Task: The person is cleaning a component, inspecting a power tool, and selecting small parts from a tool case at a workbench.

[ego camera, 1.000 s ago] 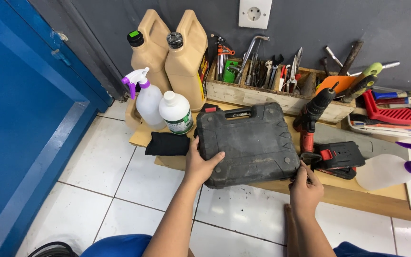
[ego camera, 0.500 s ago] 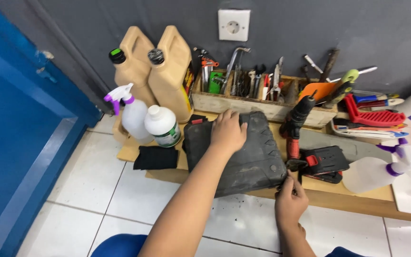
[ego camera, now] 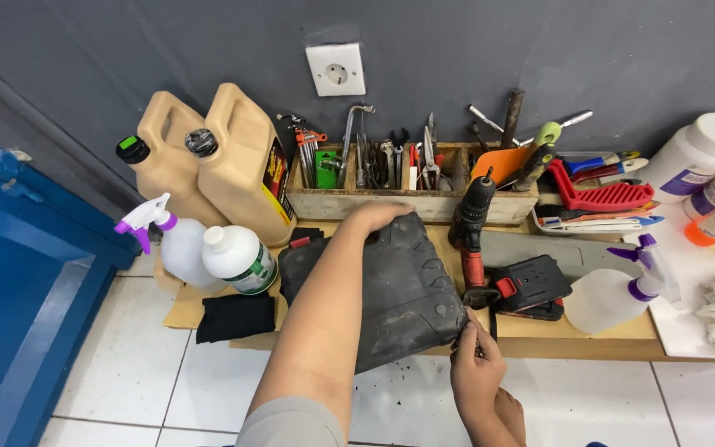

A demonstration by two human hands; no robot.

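**A:** Where's the case right now?

**B:** I see the black tool case (ego camera: pixel 403 294) lying tilted on the low wooden board (ego camera: pixel 539 329), between the white bottle (ego camera: pixel 240 258) and the red-and-black drill (ego camera: pixel 490 265).

**A:** And your hands?

**B:** My left hand (ego camera: pixel 381 218) lies flat over the case's far edge, just in front of the wooden tool tray (ego camera: pixel 357 203), fingers curled over the rim. My right hand (ego camera: pixel 475 368) is at the near right corner, fingertips pinched on a small black part there; I can't tell exactly what it is.

**A:** Anything else close by?

**B:** A black cloth (ego camera: pixel 236 316) left of the case and a spray bottle (ego camera: pixel 614 294) to the right.
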